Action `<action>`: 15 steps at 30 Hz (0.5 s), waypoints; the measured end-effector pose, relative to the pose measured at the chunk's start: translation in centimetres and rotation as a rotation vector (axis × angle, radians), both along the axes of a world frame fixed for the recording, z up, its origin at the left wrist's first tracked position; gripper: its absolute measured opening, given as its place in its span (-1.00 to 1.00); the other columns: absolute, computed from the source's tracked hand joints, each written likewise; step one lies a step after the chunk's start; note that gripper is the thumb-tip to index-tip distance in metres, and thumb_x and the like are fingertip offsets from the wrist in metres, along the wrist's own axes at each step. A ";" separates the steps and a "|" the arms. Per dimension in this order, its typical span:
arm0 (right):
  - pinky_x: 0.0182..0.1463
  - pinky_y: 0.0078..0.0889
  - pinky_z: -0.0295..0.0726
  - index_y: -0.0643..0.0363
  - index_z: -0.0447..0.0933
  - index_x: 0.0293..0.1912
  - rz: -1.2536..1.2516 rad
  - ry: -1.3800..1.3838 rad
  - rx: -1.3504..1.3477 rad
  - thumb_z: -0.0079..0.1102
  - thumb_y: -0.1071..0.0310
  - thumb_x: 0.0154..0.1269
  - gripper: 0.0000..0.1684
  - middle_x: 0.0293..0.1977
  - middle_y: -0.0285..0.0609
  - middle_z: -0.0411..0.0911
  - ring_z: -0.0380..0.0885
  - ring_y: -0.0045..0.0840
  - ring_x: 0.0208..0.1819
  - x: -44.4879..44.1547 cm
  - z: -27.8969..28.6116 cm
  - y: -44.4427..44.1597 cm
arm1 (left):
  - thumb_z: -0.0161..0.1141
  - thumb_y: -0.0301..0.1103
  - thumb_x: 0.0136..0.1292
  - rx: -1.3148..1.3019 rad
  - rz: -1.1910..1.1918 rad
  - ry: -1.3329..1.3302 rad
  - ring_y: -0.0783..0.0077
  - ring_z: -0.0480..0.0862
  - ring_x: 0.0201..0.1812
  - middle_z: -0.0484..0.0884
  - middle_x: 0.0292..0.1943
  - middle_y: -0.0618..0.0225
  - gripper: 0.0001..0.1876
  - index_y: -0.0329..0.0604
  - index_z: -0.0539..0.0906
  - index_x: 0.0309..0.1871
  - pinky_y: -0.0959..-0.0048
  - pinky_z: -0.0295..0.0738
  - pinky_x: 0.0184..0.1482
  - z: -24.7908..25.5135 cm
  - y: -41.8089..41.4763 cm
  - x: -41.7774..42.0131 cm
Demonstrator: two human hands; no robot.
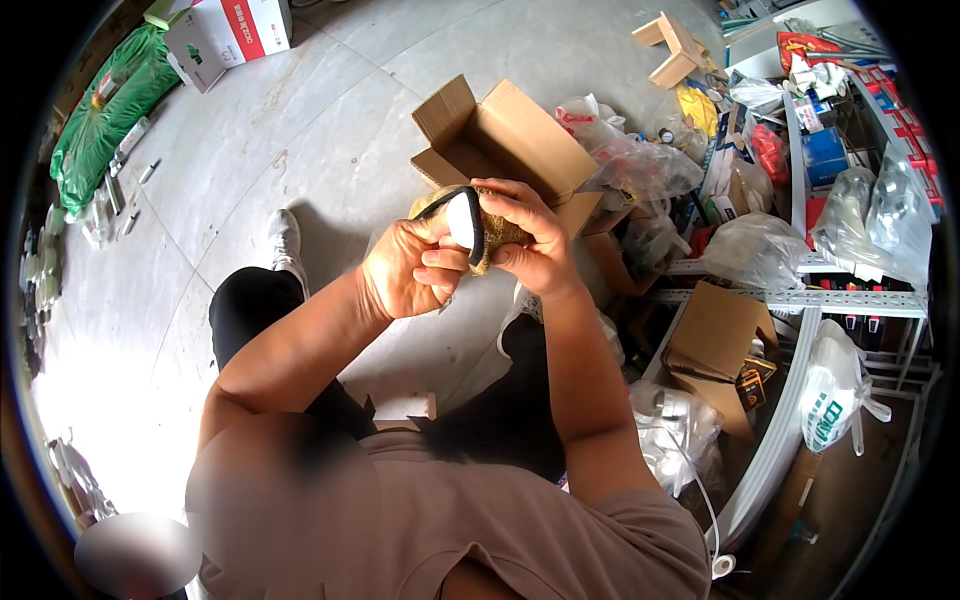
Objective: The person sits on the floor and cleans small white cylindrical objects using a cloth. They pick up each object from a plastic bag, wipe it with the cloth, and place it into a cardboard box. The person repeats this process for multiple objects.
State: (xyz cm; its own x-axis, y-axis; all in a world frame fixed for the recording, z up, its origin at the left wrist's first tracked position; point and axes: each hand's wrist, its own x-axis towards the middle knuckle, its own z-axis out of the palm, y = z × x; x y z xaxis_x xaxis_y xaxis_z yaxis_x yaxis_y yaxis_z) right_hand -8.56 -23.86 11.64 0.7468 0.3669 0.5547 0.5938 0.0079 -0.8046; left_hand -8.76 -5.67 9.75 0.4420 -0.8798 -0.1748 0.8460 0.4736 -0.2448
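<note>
Before my chest I hold a tan, coarse fabric item with a black edge (498,231); its exact kind is unclear. My left hand (412,262) grips its near left side, thumb and fingers closed at the black edge. A smooth white piece (460,219) shows inside that edge, by my left fingertips. On the right, my right hand (529,236) clasps the fabric between thumb and fingers. Just beyond both hands an open cardboard box (525,135) stands on the floor with its flaps up; what its bottom holds cannot be made out.
Metal shelving (847,302) on the right holds plastic bags and boxes. An open carton (716,330) sits there, with clear bags (645,169) heaped beyond. A small wooden stool (671,49) lies at the far right. Green bags (112,112) and a white-red box (229,34) are far left.
</note>
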 end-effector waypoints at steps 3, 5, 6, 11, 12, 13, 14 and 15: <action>0.03 -0.47 0.39 0.29 0.46 -0.02 0.017 0.209 0.156 0.24 0.45 0.01 -0.54 -0.06 -0.13 0.48 0.44 -0.48 -0.03 -0.1 0.1 0.0 | 0.03 -0.41 0.17 -0.086 -0.038 0.003 0.63 0.33 -0.65 0.33 -0.58 0.41 -0.84 -0.33 0.45 -0.24 0.70 0.24 -0.76 -0.2 0.2 -0.1; 0.00 -0.53 0.40 0.28 0.46 -0.01 -0.042 0.485 0.279 0.19 0.46 0.09 -0.59 -0.08 -0.20 0.49 0.44 -0.57 -0.06 -0.5 -0.5 -0.3 | 0.02 -0.41 0.17 -0.125 -0.074 -0.007 0.64 0.31 -0.67 0.32 -0.60 0.41 -0.82 -0.33 0.44 -0.22 0.71 0.22 -0.76 0.1 0.3 -0.1; -0.05 -0.61 0.41 0.28 0.43 0.01 -0.133 0.580 0.287 0.12 0.46 0.18 -0.64 -0.12 -0.29 0.48 0.42 -0.67 -0.12 -0.3 -0.4 -0.1 | 0.03 -0.40 0.17 -0.123 -0.091 -0.068 0.64 0.26 -0.70 0.31 -0.64 0.41 -0.80 -0.33 0.44 -0.20 0.73 0.19 -0.77 0.2 0.4 -0.3; 0.07 -0.40 0.37 0.29 0.41 -0.02 -0.250 0.681 0.679 0.00 0.37 0.25 -0.68 -0.10 -0.21 0.46 0.42 -0.52 -0.05 -0.2 -0.5 -0.1 | 0.07 -0.33 0.19 -0.034 -0.029 -0.176 0.66 0.27 -0.64 0.32 -0.59 0.43 -0.79 -0.29 0.42 -0.21 0.73 0.14 -0.74 0.1 -0.4 -1.2; 0.09 -0.30 0.37 0.27 0.40 -0.02 -0.168 0.643 0.733 -0.05 0.35 0.27 -0.68 -0.07 -0.17 0.45 0.43 -0.44 -0.03 -0.4 0.0 -0.3 | 0.08 -0.31 0.20 -0.035 -0.023 -0.217 0.67 0.28 -0.61 0.31 -0.58 0.47 -0.81 -0.23 0.43 -0.23 0.75 0.13 -0.72 0.2 -0.4 -1.0; 0.11 -0.20 0.38 0.25 0.39 -0.01 -0.087 0.604 0.786 -0.11 0.33 0.29 -0.68 -0.04 -0.13 0.43 0.43 -0.35 0.00 -0.8 0.6 -0.4 | 0.09 -0.28 0.21 -0.037 -0.019 -0.259 0.69 0.30 -0.58 0.31 -0.56 0.50 -0.82 -0.18 0.44 -0.26 0.77 0.12 -0.70 0.2 -0.5 -0.7; 0.15 -0.12 0.33 0.25 0.37 0.01 -0.087 0.517 0.596 -0.15 0.29 0.29 -0.64 0.00 -0.08 0.41 0.39 -0.27 0.06 -1.4 1.2 0.0 | 0.08 -0.26 0.22 0.011 0.000 -0.248 0.69 0.32 -0.55 0.35 -0.52 0.51 -0.81 -0.15 0.44 -0.20 0.75 0.19 -0.63 0.0 -0.5 -0.5; 0.14 -0.14 0.33 0.22 0.43 -0.03 -0.117 0.300 0.372 -0.02 0.32 0.20 -0.65 -0.02 -0.10 0.43 0.39 -0.23 0.04 -1.8 1.1 0.4 | 0.07 -0.26 0.22 0.196 0.041 -0.250 0.68 0.32 -0.55 0.36 -0.51 0.50 -0.81 -0.15 0.44 -0.19 0.74 0.21 -0.61 0.3 -0.8 -0.5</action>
State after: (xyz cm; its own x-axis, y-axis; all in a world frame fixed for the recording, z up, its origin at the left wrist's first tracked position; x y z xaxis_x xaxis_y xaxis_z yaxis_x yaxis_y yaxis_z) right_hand -10.33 -23.44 12.75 0.9179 0.0889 0.3867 0.3507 0.2744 -0.8954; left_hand -9.21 -6.48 10.05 0.5273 -0.8206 -0.2204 0.8475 0.5264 0.0677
